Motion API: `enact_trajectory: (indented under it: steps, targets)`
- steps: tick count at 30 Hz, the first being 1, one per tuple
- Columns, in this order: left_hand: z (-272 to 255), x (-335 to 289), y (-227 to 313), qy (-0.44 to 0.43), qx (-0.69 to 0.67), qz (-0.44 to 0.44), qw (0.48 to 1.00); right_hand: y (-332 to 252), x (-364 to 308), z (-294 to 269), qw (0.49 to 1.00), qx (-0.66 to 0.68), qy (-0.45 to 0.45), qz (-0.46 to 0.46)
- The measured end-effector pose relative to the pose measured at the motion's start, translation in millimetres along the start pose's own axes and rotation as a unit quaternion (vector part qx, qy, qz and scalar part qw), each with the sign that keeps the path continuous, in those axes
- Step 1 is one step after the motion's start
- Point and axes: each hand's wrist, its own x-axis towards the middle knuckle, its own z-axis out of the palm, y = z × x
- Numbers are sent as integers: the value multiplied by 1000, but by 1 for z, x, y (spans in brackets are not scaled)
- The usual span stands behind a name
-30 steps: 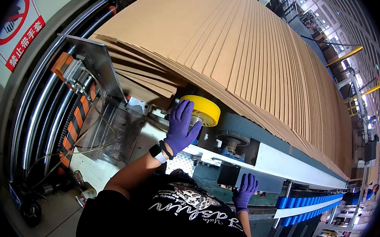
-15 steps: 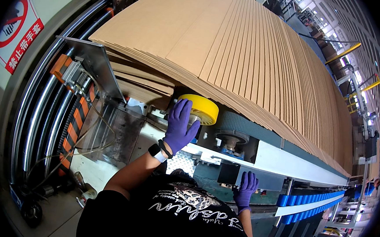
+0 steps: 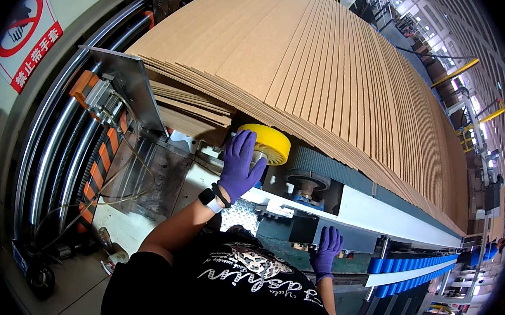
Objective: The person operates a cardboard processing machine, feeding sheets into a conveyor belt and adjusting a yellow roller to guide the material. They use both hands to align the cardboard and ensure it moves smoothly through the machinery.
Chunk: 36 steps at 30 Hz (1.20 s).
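Observation:
My left hand (image 3: 241, 165), in a purple glove with a watch at the wrist, reaches up with fingers spread and rests against the yellow wheel (image 3: 267, 143) under the overlapping cardboard sheets (image 3: 306, 62). The sheets lie shingled on a long conveyor and their lower edges hang just above my fingers. My right hand (image 3: 328, 250), also gloved in purple, rests flat on the grey machine frame (image 3: 365, 215) lower down, holding nothing.
A metal guard plate (image 3: 125, 87) and orange-black cable chain (image 3: 103, 159) stand at the left beside steel rollers (image 3: 60, 144). Blue rollers (image 3: 414, 268) run along the lower right. A red-and-white warning sign (image 3: 30, 33) hangs on the left wall.
The cardboard sheets have slid forward along the conveyor. Both hands stay almost where they were, the left on the yellow wheel, the right on the frame.

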Motion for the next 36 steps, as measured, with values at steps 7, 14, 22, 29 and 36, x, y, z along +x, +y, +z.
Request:
enact_trajectory:
  steps: [7,14,22,29,36]
  targets:
    - [-2,1,2,0,20,11,1000,2,1,-4,1000,5,-16,-13]
    - [-3,2,1,0,36,19,999,5,3,-13,999,-12,-35,-31]
    - [-2,2,-1,13,22,22,999,17,-4,-8,999,-2,29,-20]
    - [-3,2,1,1,21,20,1000,19,-6,-4,999,-3,29,-23]
    - [-4,2,1,-3,27,9,1000,15,-6,-6,1000,0,22,-10]
